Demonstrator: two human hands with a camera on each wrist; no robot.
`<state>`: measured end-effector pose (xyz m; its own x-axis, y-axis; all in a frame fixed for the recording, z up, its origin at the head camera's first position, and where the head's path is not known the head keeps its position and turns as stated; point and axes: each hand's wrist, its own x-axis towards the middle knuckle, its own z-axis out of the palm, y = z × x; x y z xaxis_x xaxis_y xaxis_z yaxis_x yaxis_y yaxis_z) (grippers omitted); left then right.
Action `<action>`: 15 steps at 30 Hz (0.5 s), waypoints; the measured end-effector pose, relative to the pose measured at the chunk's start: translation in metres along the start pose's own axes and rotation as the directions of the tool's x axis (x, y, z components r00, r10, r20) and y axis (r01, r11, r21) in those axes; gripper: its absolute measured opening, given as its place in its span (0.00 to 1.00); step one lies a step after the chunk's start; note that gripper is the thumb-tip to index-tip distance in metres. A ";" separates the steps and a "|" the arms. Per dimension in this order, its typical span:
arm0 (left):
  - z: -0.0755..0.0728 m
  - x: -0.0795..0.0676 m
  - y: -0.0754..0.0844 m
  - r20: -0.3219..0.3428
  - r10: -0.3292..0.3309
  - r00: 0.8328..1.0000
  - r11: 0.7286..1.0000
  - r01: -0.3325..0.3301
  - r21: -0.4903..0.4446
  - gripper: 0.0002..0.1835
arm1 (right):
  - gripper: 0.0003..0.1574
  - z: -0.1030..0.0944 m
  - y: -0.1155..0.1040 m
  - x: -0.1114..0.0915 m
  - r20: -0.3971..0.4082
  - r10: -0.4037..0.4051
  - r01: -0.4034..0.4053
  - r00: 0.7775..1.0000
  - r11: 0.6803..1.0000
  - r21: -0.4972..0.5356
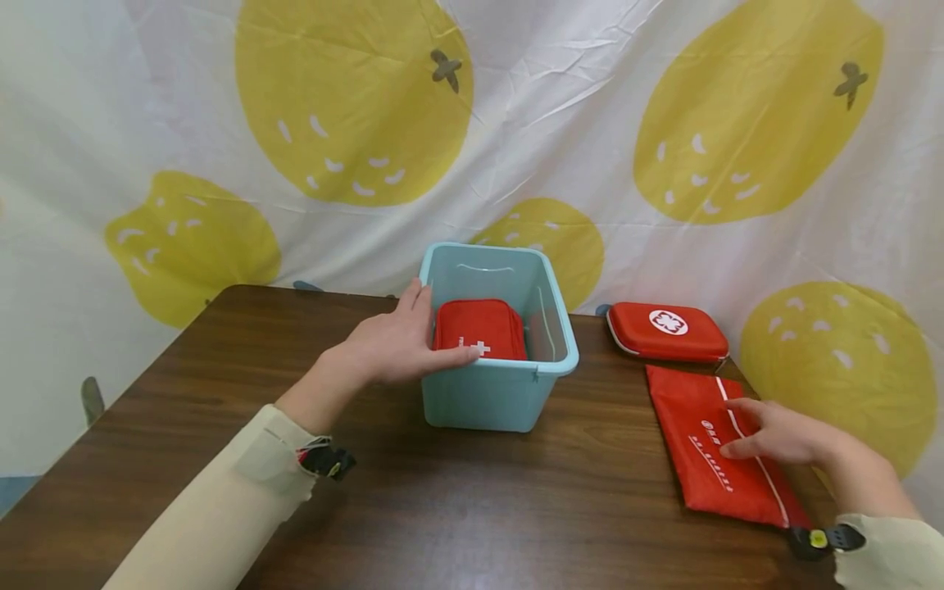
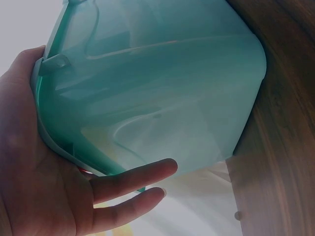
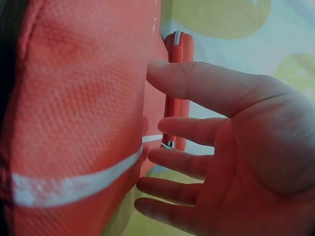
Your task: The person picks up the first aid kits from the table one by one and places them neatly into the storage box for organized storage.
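A light blue plastic bin (image 1: 479, 406) stands on the table with a red first-aid pouch (image 1: 475, 319) inside. My left hand (image 1: 391, 340) rests on the bin's near left corner, thumb along the front rim and fingers straight along the left side. In the left wrist view two extended fingers (image 2: 133, 182) lie beside the bin's outer wall. On the right, my right hand (image 1: 789, 434) hovers low over a flat red zip pouch (image 1: 686, 426) with white lettering. Its fingers are spread, the fingertips right at the pouch's surface in the right wrist view.
Behind the flat pouch lies a red hard case (image 1: 634, 328) with a white round emblem, near the table's back right corner. A white cloth (image 1: 546, 98) printed with yellow fruit hangs behind the brown wooden table (image 1: 369, 508).
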<state>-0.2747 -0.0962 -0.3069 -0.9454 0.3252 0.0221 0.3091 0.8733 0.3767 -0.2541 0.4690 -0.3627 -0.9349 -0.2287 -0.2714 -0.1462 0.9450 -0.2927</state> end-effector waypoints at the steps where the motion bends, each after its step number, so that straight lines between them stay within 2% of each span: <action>1: 0.000 0.000 0.000 0.000 0.001 1.000 1.000 -0.001 0.000 0.70 | 0.52 0.001 -0.001 0.001 0.009 0.001 -0.001 1.000 1.000 0.009; 7: 0.001 0.000 -0.001 -0.008 0.002 1.000 1.000 -0.002 -0.003 0.70 | 0.43 0.003 -0.003 0.005 0.040 0.010 -0.011 0.999 1.000 0.012; 15: 0.001 0.001 -0.002 -0.009 0.001 1.000 1.000 -0.001 0.000 0.71 | 0.45 0.006 -0.013 0.007 0.045 0.020 -0.020 0.999 1.000 0.006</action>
<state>-0.2760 -0.0971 -0.3084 -0.9460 0.3228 0.0308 0.3101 0.8728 0.3769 -0.2573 0.4540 -0.3660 -0.9220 -0.2203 -0.3183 -0.1253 0.9478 -0.2930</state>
